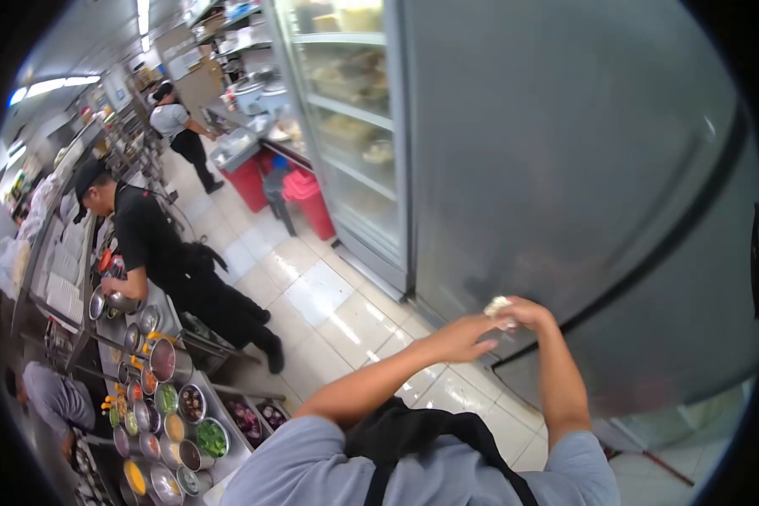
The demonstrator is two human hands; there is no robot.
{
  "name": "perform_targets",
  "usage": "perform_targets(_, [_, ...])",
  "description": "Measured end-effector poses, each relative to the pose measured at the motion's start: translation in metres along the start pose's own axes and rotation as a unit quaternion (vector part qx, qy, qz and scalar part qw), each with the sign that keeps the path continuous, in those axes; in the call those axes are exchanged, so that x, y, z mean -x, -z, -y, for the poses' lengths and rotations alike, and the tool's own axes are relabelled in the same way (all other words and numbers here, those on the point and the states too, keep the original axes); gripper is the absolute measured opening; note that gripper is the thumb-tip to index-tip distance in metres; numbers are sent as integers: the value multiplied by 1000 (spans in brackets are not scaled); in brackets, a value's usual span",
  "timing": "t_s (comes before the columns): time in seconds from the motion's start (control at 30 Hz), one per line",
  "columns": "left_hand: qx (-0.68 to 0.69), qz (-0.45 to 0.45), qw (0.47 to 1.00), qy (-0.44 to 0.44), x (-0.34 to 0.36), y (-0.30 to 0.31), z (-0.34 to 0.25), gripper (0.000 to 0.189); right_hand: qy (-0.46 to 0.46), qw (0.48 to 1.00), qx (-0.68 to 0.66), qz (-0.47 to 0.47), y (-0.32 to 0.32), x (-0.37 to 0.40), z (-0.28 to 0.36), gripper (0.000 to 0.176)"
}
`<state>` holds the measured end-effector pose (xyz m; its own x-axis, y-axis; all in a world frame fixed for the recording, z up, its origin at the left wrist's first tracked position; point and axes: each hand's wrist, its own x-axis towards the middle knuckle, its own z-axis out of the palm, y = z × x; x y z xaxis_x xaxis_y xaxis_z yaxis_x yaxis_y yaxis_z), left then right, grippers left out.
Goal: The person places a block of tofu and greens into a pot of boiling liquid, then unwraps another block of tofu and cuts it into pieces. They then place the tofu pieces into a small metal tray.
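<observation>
My right hand (527, 314) is curled with its fingers closed on a small whitish, crumpled thing (498, 304), which looks like a wadded cloth or paper. Close beside it, my left hand (464, 339) has its fingers stretched toward the wad and its thumb apart. Both hands are held out in front of my body, near the lower part of a large grey metal panel (565, 152).
A glass-door fridge (354, 126) with filled shelves stands ahead, red bins (308, 202) beyond it. At left, a person in black (169, 244) works at a counter with several metal food containers (173, 426). Two other people are in view. The tiled floor (320, 291) shines.
</observation>
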<state>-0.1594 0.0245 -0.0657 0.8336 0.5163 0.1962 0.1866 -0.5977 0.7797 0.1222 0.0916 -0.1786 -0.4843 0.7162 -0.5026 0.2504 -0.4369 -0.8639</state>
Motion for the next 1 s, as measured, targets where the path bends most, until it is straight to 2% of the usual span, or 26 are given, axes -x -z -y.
perform_targets(0.03, [17, -5, 999, 43, 32, 2, 34, 50, -77, 996, 43, -23, 17, 2, 10, 34])
perform_targets(0.07, [31, -16, 996, 76, 57, 7, 81, 49, -98, 995, 19, 0, 41, 5, 27, 33])
perform_targets(0.1, [29, -17, 990, 139, 109, 18, 116, 47, -121, 992, -21, 36, 38, 2, 28, 32])
perform_targets(0.17, [47, -58, 963, 260, 209, 49, 164, 47, -135, 990, -16, 32, 37, -6, 20, 33])
perform_targets(0.27, [52, -144, 893, 423, 315, 97, 207, 42, -150, 984, -92, 0, 44, -6, 21, 36])
perform_targets(0.3, [57, -151, 891, 425, 329, 113, 215, 42, -157, 978, -139, -21, 39, -9, 27, 36])
perform_targets(0.37, [68, -227, 845, 479, 353, 143, 221, 42, -146, 976, -158, -45, 10, -43, 29, 37])
perform_targets(0.43, [98, -253, 846, 459, 345, 170, 235, 41, -154, 978, -124, -69, -22, -113, 27, 35])
perform_targets(0.5, [145, -293, 871, 366, 317, 190, 252, 45, -127, 979, -147, -69, -76, -192, 47, 33])
perform_targets(0.57, [204, -273, 872, 353, 276, 218, 262, 51, -112, 983, -114, -94, -137, -270, 90, 34])
perform_targets(0.63, [200, -306, 885, 289, 245, 235, 303, 61, -63, 993, -98, -21, -178, -354, 129, 37])
perform_targets(0.67, [198, -308, 883, 292, 230, 245, 330, 61, -40, 996, -77, 2, -201, -385, 164, 40])
perform_targets(0.73, [176, -437, 845, 254, 211, 277, 383, 61, 14, 998, -35, 52, -241, -452, 229, 48])
perform_targets(0.77, [171, -442, 843, 256, 212, 305, 395, 61, 44, 996, -14, 78, -257, -486, 253, 53])
perform_targets(0.8, [324, -485, 766, 269, 212, 339, 400, 60, 71, 992, -12, 103, -272, -523, 267, 58])
perform_targets(0.83, [465, -516, 666, 272, 214, 373, 410, 59, 98, 987, -10, 130, -285, -563, 282, 62])
perform_targets(0.87, [508, -543, 620, 252, 220, 401, 428, 57, 164, 972, 95, 140, -297, -601, 295, 69])
perform_targets(0.9, [499, -551, 621, 247, 232, 426, 452, 57, 190, 958, 120, 176, -313, -631, 318, 71])
perform_targets(0.97, [540, -626, 538, 164, 272, 469, 500, 51, 258, 935, 179, 162, -348, -706, 329, 80])
perform_targets(1.0, [535, -631, 536, 166, 287, 497, 511, 51, 260, 934, 176, 170, -364, -726, 358, 80])
